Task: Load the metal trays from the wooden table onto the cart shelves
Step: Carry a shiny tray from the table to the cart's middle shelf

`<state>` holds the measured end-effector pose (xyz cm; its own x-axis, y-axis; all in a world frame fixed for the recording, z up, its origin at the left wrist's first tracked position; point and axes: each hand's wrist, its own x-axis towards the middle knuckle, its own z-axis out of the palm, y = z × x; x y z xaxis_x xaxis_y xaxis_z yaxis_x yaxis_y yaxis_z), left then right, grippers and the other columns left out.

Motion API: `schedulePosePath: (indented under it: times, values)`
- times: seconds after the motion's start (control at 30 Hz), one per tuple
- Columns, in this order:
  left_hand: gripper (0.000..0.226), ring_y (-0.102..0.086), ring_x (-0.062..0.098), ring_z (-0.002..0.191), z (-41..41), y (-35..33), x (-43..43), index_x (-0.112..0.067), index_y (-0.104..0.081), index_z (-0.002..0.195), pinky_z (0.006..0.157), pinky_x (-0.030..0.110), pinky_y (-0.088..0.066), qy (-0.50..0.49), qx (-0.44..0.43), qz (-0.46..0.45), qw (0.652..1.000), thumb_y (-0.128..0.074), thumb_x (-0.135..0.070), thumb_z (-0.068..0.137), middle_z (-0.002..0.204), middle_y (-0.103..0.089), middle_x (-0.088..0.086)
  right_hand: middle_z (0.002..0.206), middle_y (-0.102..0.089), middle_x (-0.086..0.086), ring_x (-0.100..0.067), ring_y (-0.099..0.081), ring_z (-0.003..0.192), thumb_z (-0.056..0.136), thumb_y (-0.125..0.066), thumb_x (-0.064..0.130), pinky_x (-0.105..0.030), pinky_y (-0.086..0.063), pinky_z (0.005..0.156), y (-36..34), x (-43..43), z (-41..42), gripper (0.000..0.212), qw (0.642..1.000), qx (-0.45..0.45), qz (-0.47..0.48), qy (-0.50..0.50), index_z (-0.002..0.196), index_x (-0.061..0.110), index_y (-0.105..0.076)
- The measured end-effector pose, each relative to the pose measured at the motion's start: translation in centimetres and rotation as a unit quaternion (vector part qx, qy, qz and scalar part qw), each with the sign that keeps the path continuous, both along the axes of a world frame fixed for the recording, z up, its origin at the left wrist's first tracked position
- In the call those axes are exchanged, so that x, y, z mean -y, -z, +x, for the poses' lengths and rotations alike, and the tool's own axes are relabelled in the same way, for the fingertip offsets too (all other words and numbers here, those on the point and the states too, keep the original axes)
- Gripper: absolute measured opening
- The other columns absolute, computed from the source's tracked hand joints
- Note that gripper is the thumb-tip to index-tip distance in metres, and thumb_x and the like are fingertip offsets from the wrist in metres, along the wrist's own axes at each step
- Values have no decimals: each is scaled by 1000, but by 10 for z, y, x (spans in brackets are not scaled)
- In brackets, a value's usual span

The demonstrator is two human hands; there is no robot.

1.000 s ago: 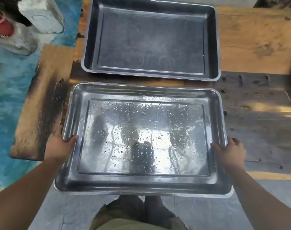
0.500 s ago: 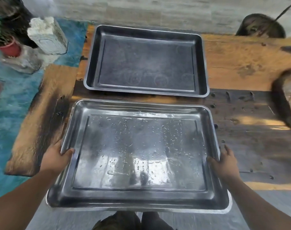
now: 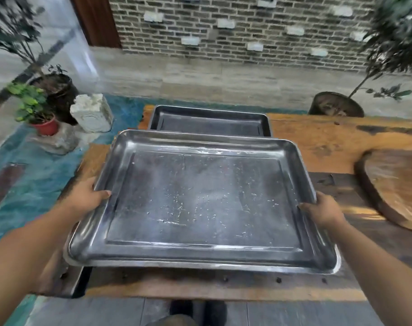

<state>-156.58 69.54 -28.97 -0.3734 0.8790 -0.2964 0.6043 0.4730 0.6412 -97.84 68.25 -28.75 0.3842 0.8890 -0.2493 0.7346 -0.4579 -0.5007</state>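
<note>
A wide, shiny metal tray [image 3: 200, 198] with water drops on its floor is lifted above the wooden table [image 3: 322, 142]. My left hand [image 3: 87, 196] grips its left rim, thumb over the edge. My right hand [image 3: 323, 211] grips the right rim the same way. Behind it a second, darker metal tray [image 3: 209, 121] lies flat on the table's far part, its near edge hidden by the held tray. No cart shows in this view.
A round wooden slab [image 3: 397, 187] lies on the table at the right. Left of the table stand a red-potted plant [image 3: 39, 114], a dark pot [image 3: 59, 90] and a white stone block [image 3: 92, 114]. A potted tree [image 3: 336, 104] and brick wall [image 3: 235, 29] are behind.
The near tray has risen off the table in both hands and now covers the far tray's near edge. My view has tilted up, showing the wall and plants.
</note>
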Motion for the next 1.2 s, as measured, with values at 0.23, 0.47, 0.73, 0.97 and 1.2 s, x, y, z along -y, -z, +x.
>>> schedulePosePath:
  times: [0.23, 0.47, 0.73, 0.97, 1.2]
  values:
    - [27, -60, 24, 71, -15, -91, -41, 1, -66, 111, 64, 31, -46, 4, 35, 31, 999, -69, 1, 84, 96, -67, 15, 62, -65, -6, -31, -66, 67, 77, -77, 10, -31, -47, 61, -86, -46, -16, 18, 998, -23, 63, -2, 71, 15, -60]
    - [30, -65, 35, 84, -35, -144, -53, 3, -66, 111, 77, 37, -50, -16, 58, 62, 996, -71, 1, 82, 104, -69, 23, 65, -65, -10, -23, -60, 58, 77, -77, 5, -30, -47, 58, -146, -71, -33, 16, 994, -34, 103, -3, 87, 2, -66]
    - [30, -63, 33, 82, -55, -144, -21, 0, -63, 112, 78, 37, -50, -44, 63, 54, 996, -68, 5, 83, 103, -68, 22, 67, -66, -10, -23, -64, 58, 80, -74, 5, -31, -50, 52, -147, -73, -64, 13, 994, -49, 89, -41, 87, 5, -63]
    - [26, -64, 26, 65, -90, -124, 57, -1, -66, 106, 51, 24, -49, -141, 23, 41, 989, -72, 3, 81, 88, -70, 16, 69, -68, -10, -22, -66, 60, 81, -72, 6, -28, -48, 49, -130, -102, -106, 13, 984, -79, 61, -145, 87, 10, -62]
    - [26, -65, 29, 65, -104, -114, 202, -5, -64, 103, 57, 32, -47, -274, -41, 4, 961, -75, -5, 80, 85, -69, 16, 66, -69, -3, -14, -64, 57, 79, -74, 14, -23, -43, 51, -104, -131, -183, 7, 950, -83, 32, -300, 79, 13, -67]
